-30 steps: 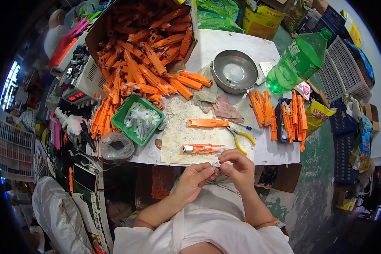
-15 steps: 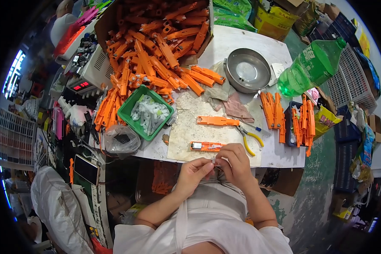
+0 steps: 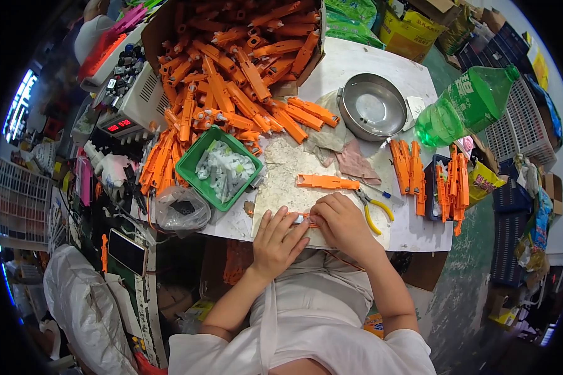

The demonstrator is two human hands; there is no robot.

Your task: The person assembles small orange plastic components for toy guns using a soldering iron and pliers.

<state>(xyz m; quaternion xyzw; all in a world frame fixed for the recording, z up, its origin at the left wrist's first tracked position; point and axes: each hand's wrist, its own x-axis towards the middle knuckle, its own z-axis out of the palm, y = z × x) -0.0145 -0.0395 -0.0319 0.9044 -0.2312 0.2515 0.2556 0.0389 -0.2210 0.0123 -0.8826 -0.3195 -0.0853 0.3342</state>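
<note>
An orange plastic housing (image 3: pixel 312 225) with a pale metallic piece in it lies near the front edge of the table, mostly covered by my hands. My left hand (image 3: pixel 275 242) has its fingers stretched out, fingertips touching the housing's left part. From the other side my right hand (image 3: pixel 344 225) bends over it, thumb and fingers closed together at the housing; whatever is between those fingertips is hidden. Just beyond, another orange housing (image 3: pixel 327 182) lies crosswise on the worn work board (image 3: pixel 278 164). Beside my right hand rest yellow-handled pliers (image 3: pixel 370 215).
A green basket (image 3: pixel 181 166) of whitish small parts stands left, before a box heaped with orange housings (image 3: pixel 250 75). Farther right are a metal bowl (image 3: pixel 373 106), a green bottle (image 3: pixel 466 103), a pink cloth (image 3: pixel 356 164) and more housings (image 3: pixel 408 169) by a dark bin (image 3: pixel 433 187).
Both hands have moved forward from the table's edge onto the near housing. My left hand has gone from pinching a small piece to stretched fingers. The view has shifted slightly.
</note>
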